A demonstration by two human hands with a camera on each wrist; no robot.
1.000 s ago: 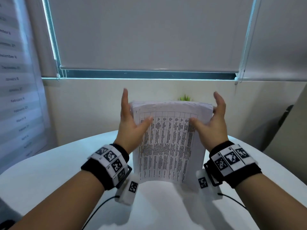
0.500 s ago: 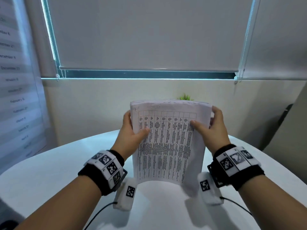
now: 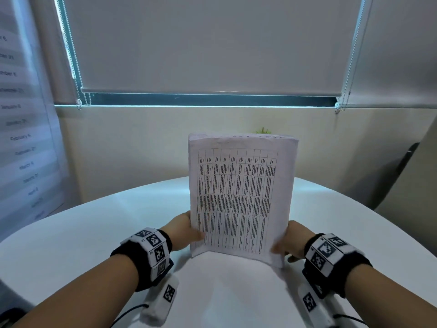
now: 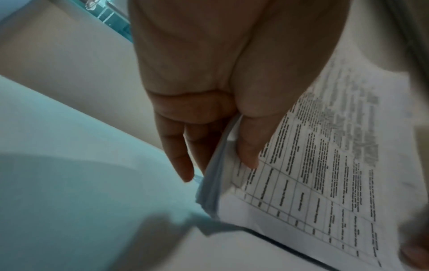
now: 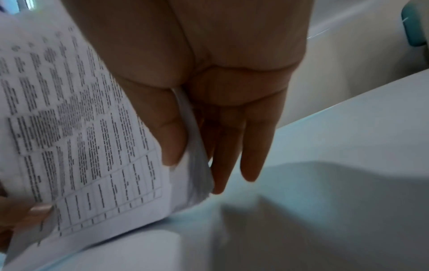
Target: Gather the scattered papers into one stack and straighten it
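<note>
The stack of papers (image 3: 241, 197) stands upright on its bottom edge on the white table (image 3: 94, 233), printed table facing the person. The left hand (image 3: 182, 230) pinches the lower left edge: thumb on the front sheet, fingers (image 4: 178, 161) behind. The right hand (image 3: 292, 242) pinches the lower right edge likewise, thumb in front, fingers (image 5: 250, 155) behind. Most of the stack rises above both grips; the bottom corners lie just below them.
</note>
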